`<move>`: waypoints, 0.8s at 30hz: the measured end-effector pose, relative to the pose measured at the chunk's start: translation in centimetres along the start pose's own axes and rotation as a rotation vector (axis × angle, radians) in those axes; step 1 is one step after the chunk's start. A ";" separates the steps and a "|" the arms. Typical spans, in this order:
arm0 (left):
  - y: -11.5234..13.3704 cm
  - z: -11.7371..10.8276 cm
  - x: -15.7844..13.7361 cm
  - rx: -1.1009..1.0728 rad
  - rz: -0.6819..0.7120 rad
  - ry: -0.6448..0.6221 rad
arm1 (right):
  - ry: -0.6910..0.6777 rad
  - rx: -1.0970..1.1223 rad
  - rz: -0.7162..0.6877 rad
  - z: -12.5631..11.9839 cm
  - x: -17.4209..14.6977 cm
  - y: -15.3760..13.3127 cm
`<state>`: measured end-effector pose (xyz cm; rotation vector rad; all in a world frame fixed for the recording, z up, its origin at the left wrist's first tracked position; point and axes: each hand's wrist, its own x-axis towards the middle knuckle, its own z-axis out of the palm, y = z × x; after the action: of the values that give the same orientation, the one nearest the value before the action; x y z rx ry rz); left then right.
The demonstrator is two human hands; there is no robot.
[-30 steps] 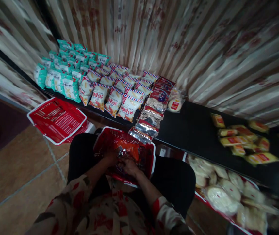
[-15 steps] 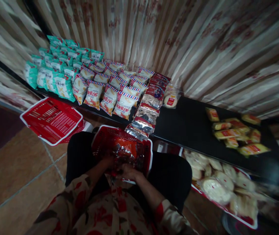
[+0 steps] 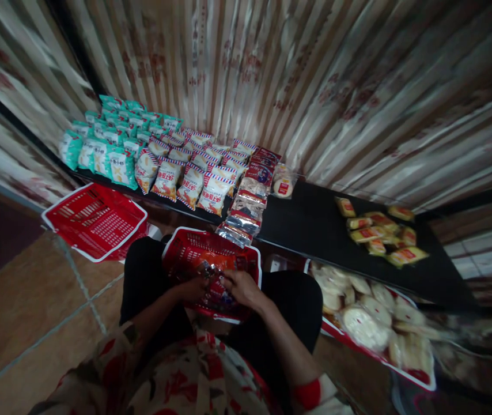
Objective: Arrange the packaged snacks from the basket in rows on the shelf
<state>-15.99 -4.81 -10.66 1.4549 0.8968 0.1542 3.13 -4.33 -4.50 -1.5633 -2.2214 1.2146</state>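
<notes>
Between my knees rests a red basket (image 3: 181,245) with a white rim, holding several red and orange snack packets. My right hand (image 3: 242,286) is over the basket, its thumb and fingers closed on the edge of a dark red snack packet (image 3: 221,298). At the packet's left side my left hand (image 3: 195,287) is closed on it too, though its fingers are dim and partly hidden. An orange packet (image 3: 224,260) lies in the basket beyond my hands. Similar dark red packets (image 3: 258,173) lie overlapping in a column on the black table (image 3: 302,222).
Teal snack bags (image 3: 121,167) and white-and-orange snack bags (image 3: 215,193) stand in rows at the table's left. Yellow packets (image 3: 364,234) lie on its right. A red basket (image 3: 99,222) sits on the floor at left; another basket holds wrapped round white breads (image 3: 360,325) below the table.
Both hands have risen slightly inside the basket, bringing the dark red packet into clearer view. The camera view has shifted, so the table appears lower and farther left.
</notes>
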 end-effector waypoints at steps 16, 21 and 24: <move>7.7 -0.6 -0.6 -0.223 0.203 0.509 | 0.504 0.792 0.091 -8.7 -1.8 -1.3; 10.6 -1.2 0.6 -0.228 0.278 0.566 | 0.611 1.069 0.083 -8.2 -2.2 -1.6; 12.3 -1.6 1.5 -0.156 0.253 0.615 | 0.632 1.184 0.082 -7.9 -1.8 -1.8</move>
<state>-10.82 -0.57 -0.13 1.3869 1.1534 0.8779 7.01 -1.94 2.45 -1.2088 -0.7435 1.3613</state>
